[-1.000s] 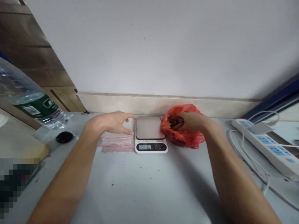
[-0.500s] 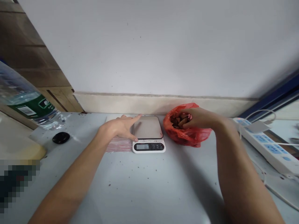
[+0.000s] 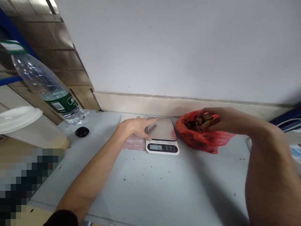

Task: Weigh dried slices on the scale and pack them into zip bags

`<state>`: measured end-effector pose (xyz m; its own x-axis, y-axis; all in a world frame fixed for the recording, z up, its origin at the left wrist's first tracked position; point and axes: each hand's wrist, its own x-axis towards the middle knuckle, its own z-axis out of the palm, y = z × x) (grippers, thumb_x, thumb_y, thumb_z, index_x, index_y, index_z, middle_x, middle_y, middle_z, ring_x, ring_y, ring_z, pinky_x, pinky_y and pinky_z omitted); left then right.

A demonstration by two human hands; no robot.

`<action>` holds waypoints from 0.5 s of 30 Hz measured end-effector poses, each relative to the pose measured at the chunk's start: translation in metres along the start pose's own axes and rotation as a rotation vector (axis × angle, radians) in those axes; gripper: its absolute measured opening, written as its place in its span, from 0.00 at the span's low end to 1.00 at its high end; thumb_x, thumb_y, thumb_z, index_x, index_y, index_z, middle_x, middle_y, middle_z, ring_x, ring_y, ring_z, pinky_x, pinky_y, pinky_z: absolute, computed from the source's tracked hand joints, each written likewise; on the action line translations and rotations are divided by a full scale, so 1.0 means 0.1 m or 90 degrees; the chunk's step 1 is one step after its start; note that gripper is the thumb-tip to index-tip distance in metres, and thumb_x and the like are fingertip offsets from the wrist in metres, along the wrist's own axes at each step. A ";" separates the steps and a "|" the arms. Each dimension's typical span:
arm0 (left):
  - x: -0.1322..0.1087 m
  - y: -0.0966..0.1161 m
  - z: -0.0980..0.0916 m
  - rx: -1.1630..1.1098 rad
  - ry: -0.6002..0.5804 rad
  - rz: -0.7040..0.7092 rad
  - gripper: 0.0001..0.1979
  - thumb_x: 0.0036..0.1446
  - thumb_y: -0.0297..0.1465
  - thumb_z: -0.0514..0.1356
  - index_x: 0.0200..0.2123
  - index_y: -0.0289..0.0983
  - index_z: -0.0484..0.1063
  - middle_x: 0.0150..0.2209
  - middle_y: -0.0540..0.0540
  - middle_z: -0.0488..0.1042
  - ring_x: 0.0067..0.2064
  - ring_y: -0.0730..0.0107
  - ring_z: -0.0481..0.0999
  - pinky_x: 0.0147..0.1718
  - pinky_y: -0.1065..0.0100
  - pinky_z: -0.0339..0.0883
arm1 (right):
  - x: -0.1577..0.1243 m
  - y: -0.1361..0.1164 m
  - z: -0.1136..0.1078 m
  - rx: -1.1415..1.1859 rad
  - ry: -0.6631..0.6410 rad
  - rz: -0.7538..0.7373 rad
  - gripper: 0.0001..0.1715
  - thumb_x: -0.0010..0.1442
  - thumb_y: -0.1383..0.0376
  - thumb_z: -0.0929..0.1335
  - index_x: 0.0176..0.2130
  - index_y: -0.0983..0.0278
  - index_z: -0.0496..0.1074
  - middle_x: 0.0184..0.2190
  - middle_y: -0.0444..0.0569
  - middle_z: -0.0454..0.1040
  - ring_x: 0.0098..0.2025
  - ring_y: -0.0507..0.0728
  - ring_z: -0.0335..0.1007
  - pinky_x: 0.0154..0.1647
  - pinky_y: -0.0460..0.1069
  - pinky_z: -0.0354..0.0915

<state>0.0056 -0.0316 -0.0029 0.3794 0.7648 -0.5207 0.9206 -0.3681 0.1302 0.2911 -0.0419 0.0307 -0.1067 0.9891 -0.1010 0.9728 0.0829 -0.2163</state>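
A bunch of small brown dried pieces (image 3: 201, 121) is held in the right hand (image 3: 221, 119), just above the open red plastic bag (image 3: 204, 141) on the table (image 3: 152, 182). The grip is closed round them. They look light, hard and crumbly, so a soft pinch is best. The left hand (image 3: 135, 126) is laid open on little clear bags (image 3: 133, 144) beside the scale (image 3: 162, 135).
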 end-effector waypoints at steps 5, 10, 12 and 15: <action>-0.04 -0.05 -0.01 -0.040 0.027 0.011 0.51 0.60 0.48 0.66 0.77 0.54 0.39 0.75 0.43 0.57 0.73 0.46 0.60 0.65 0.50 0.61 | -0.01 0.02 -0.03 0.075 -0.055 0.033 0.20 0.43 0.68 0.68 0.39 0.56 0.74 0.38 0.45 0.84 0.42 0.63 0.79 0.42 0.53 0.71; -0.13 -0.18 -0.04 -0.085 0.087 0.091 0.47 0.60 0.49 0.63 0.76 0.51 0.46 0.77 0.48 0.51 0.76 0.55 0.54 0.71 0.54 0.51 | 0.02 -0.01 -0.01 0.053 -0.032 0.047 0.16 0.44 0.65 0.68 0.36 0.56 0.77 0.36 0.45 0.84 0.42 0.64 0.80 0.42 0.54 0.71; -0.18 -0.20 -0.06 -0.088 0.091 0.087 0.45 0.60 0.50 0.62 0.76 0.51 0.48 0.77 0.48 0.52 0.75 0.55 0.56 0.71 0.55 0.51 | 0.04 -0.02 0.02 0.046 -0.043 0.023 0.11 0.45 0.62 0.70 0.33 0.56 0.76 0.32 0.45 0.83 0.39 0.65 0.80 0.39 0.55 0.71; -0.22 -0.19 -0.07 -0.087 0.079 0.067 0.45 0.60 0.50 0.62 0.76 0.51 0.49 0.77 0.48 0.53 0.75 0.55 0.57 0.71 0.56 0.52 | 0.07 -0.02 0.05 0.059 -0.052 -0.001 0.10 0.45 0.61 0.71 0.33 0.55 0.76 0.33 0.46 0.84 0.38 0.65 0.80 0.40 0.55 0.72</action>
<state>-0.0199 -0.0374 0.0123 0.4743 0.7888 -0.3909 0.8763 -0.3804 0.2957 0.2877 -0.0357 0.0260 -0.1276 0.9756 -0.1788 0.9500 0.0684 -0.3047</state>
